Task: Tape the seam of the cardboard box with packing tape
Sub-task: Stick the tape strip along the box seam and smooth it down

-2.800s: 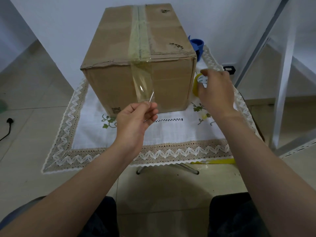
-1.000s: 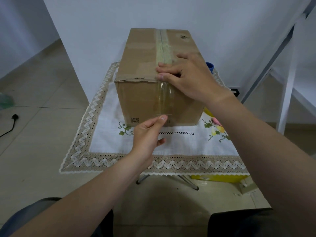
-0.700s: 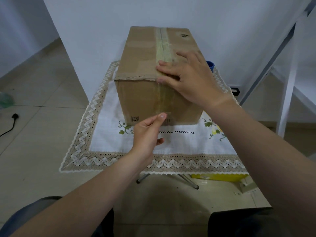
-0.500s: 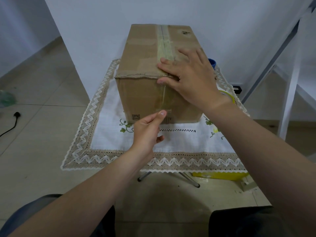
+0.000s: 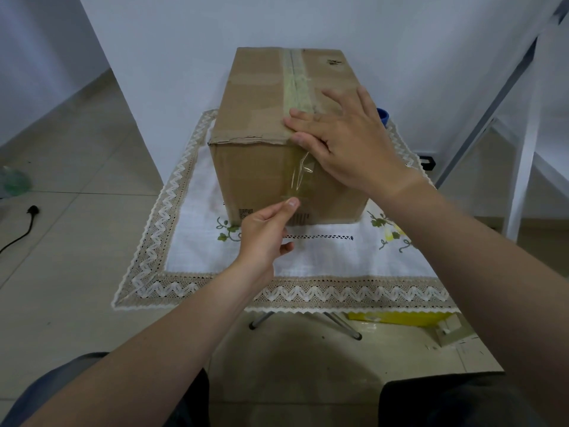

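So the blue thing (image 5: 382, 116) behind the cardboard box (image 5: 258, 118) is mostly hidden, only a rounded edge pokes out past the right hand (image 5: 348, 140), can't tell what it is. Same with the yellow object (image 5: 397, 318) on the floor, half tucked under the tablecloth (image 5: 200, 241) edge. The table itself is covered; only thin metal legs (image 5: 261, 320) show below the cloth. There's something greenish (image 5: 12, 183) at the far left, cut off and blurry.

The box sits on the cloth, long side running away from the camera, plain brown corrugated board with a ragged, crumpled front top edge. A strip of packing tape (image 5: 295, 84) runs along the top seam — cloudy and wrinkled there, then clear and glossy where it drops over the front face, with a loose crinkle catching light just under the right thumb.

Right hand lies flat with fingers spread on the top near the front corner, thumb pressed on the tape at the edge, not gripping anything. Left hand (image 5: 264, 232) has thumb and forefinger pinched together on the tape's lower end against the front face, just above a printed barcode that's partly hidden behind the fingers.

Cloth is white woven fabric with a beige zigzag lace border and small embroidered leaves. Floor is pale glossy tile, and a black plug (image 5: 32, 210) and cord lie off to the left.
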A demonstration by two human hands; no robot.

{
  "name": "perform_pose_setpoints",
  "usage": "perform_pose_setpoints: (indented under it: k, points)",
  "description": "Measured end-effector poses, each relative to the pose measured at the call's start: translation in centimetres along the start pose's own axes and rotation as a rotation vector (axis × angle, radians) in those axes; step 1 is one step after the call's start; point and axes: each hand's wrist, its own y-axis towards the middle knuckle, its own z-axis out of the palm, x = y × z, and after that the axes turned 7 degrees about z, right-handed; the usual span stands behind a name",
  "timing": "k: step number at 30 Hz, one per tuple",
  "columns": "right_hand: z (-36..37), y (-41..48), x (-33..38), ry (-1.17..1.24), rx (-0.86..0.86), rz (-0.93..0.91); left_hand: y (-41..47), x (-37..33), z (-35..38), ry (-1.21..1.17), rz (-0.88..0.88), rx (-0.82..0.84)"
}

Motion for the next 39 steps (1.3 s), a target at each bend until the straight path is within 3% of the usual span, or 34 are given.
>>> perform_pose_setpoints:
  k: [15,27,33,39]
  points:
    - [0.3,-0.9,-0.1,-0.163,0.011,-0.04,0.5,0.2,0.5,-0.005,0.015,-0.004]
    - [1.3,-1.1,1.1,-0.01,-0.114,0.107,0.2,0.2,0.7,-0.021,0.017,-0.015]
    - [1.6,-1.6,1.2,-0.07,-0.091,0.102,0.4,0.3,0.6,-0.032,0.011,-0.002]
    - [1.3,-1.2,1.7,-0.058,-0.172,0.144,0.5,0.1,0.6,-0.008,0.01,-0.02]
